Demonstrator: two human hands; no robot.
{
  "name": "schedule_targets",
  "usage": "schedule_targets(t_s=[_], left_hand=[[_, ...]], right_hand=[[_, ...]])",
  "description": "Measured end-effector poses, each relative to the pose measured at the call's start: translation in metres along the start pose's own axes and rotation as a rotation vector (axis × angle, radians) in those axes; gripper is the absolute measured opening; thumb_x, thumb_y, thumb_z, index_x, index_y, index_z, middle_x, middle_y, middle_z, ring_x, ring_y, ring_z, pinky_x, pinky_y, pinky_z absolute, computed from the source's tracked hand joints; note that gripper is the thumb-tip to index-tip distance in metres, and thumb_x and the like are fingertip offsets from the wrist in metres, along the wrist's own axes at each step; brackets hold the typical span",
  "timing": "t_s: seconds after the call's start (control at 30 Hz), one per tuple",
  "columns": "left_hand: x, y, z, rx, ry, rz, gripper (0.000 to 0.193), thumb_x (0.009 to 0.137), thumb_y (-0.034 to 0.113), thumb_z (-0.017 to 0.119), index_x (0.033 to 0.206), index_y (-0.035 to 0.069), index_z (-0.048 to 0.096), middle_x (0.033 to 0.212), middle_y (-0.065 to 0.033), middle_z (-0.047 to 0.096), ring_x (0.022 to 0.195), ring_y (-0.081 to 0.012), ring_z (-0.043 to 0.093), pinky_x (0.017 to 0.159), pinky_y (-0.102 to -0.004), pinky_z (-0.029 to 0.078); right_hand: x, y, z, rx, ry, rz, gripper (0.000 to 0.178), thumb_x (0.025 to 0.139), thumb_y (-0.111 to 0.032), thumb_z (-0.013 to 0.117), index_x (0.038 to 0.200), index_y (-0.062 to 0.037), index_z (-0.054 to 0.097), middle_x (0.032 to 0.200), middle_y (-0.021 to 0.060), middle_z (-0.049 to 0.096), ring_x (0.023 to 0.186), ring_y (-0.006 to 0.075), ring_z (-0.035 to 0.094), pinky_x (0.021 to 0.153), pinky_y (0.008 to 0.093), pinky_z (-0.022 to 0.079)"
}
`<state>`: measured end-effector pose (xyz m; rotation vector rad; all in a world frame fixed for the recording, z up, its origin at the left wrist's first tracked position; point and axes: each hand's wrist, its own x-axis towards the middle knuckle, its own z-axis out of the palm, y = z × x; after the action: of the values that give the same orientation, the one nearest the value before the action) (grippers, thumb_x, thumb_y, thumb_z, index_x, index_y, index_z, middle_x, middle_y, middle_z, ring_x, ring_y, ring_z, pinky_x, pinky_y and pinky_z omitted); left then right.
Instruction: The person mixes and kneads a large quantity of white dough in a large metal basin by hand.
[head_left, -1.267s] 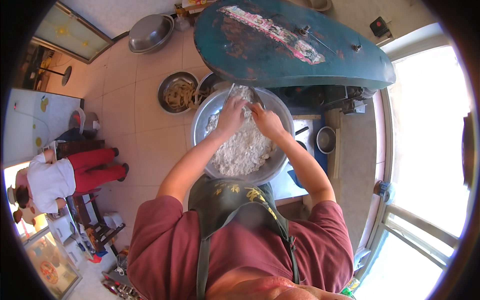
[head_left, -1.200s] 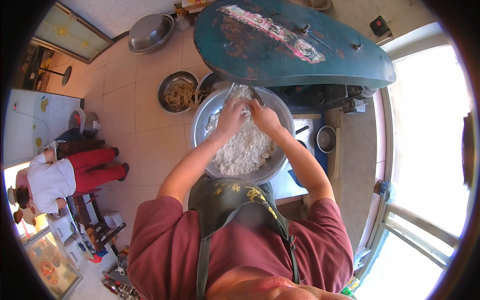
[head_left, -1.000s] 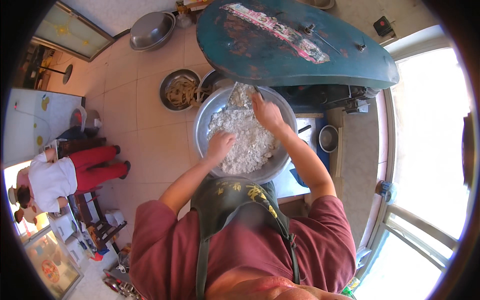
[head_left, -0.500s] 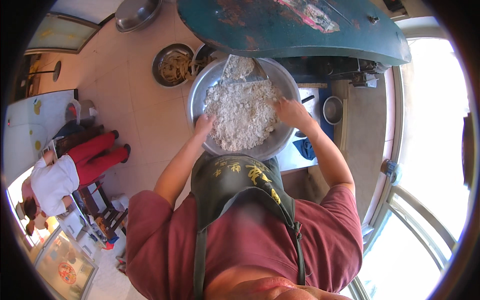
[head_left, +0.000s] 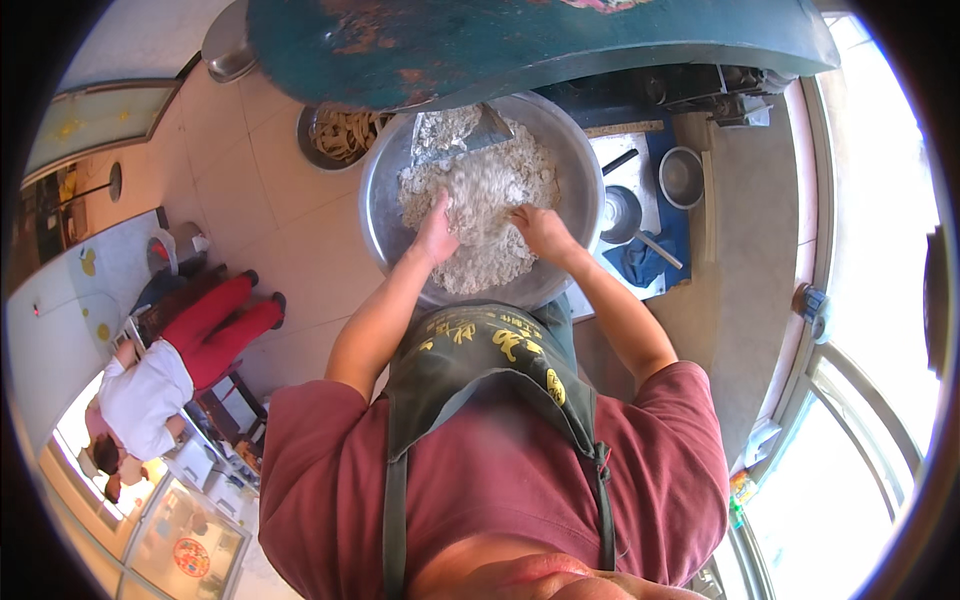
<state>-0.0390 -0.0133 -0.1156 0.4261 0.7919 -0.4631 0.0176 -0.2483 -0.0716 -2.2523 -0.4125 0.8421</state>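
Observation:
A wide metal basin [head_left: 380, 225] in front of my apron holds pale, crumbly floury dough [head_left: 490, 265]. My left hand [head_left: 437, 232] is in the basin at the dough's left side, fingers stretched out and apart from my other hand. Over the right part of the dough, my right hand [head_left: 543, 235] has its fingers curled in, with crumbs at the fingertips. Between the hands the dough is blurred, as if tumbling. A metal scoop-like piece [head_left: 490, 130] with more of the crumbly mix rests at the basin's far side.
A large green machine [head_left: 540, 60] overhangs the far rim. Left of it stands a metal bowl of pale strips [head_left: 342, 135]. At right are a small pan [head_left: 622, 213], a metal bowl [head_left: 681, 178] and a blue cloth [head_left: 645, 262]. Another person [head_left: 150, 395] stands far left.
Both hands have moved inward from the basin's sides, over the dough. The dough between them is now stirred and blurred. The whole view has shifted slightly.

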Motion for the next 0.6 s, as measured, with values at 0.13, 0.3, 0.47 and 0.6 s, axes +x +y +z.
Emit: schedule_targets(t_s=[0.13, 0.3, 0.47, 0.6], left_hand=[[-0.002, 0.033, 0.020, 1.471, 0.259, 0.484, 0.044, 0.100, 0.039, 0.054, 0.121, 0.002, 0.062, 0.122, -0.0163, 0.066, 0.114, -0.0312, 0.061, 0.096, -0.0398, 0.049], [0.076, 0.072, 0.062, 2.114, 0.138, 1.253, 0.035, 0.099, 0.031, 0.052, 0.106, -0.001, 0.065, 0.103, -0.0203, 0.068, 0.096, -0.0368, 0.065, 0.088, -0.0452, 0.050], [0.101, 0.033, 0.110, 1.984, 0.089, 0.572, 0.055, 0.103, 0.042, 0.036, 0.105, -0.002, 0.069, 0.105, -0.0236, 0.069, 0.099, -0.0401, 0.066, 0.092, -0.0478, 0.049], [0.092, 0.011, 0.107, 2.138, -0.104, -0.111, 0.072, 0.101, 0.057, 0.033, 0.115, -0.005, 0.067, 0.118, -0.0277, 0.065, 0.113, -0.0407, 0.061, 0.098, -0.0467, 0.046]], right_hand=[[-0.039, -0.004, -0.073, -0.056, 0.109, -0.122, 0.018, 0.092, -0.021, 0.063, 0.101, -0.0055, 0.065, 0.093, 0.0175, 0.069, 0.089, 0.0407, 0.064, 0.082, 0.0490, 0.050], [-0.049, 0.019, -0.103, -0.396, 0.311, -0.213, 0.023, 0.088, -0.024, 0.067, 0.109, -0.0133, 0.066, 0.097, 0.0036, 0.069, 0.104, 0.0237, 0.061, 0.097, 0.0506, 0.041], [-0.047, 0.037, -0.071, -0.138, 0.279, -0.157, 0.026, 0.089, -0.023, 0.068, 0.110, -0.0085, 0.066, 0.095, 0.0082, 0.069, 0.095, 0.0273, 0.063, 0.083, 0.0411, 0.047], [-0.052, 0.041, -0.060, -0.157, 0.312, -0.191, 0.026, 0.088, -0.024, 0.068, 0.109, -0.0084, 0.066, 0.093, 0.0090, 0.069, 0.090, 0.0279, 0.064, 0.078, 0.0431, 0.049]])
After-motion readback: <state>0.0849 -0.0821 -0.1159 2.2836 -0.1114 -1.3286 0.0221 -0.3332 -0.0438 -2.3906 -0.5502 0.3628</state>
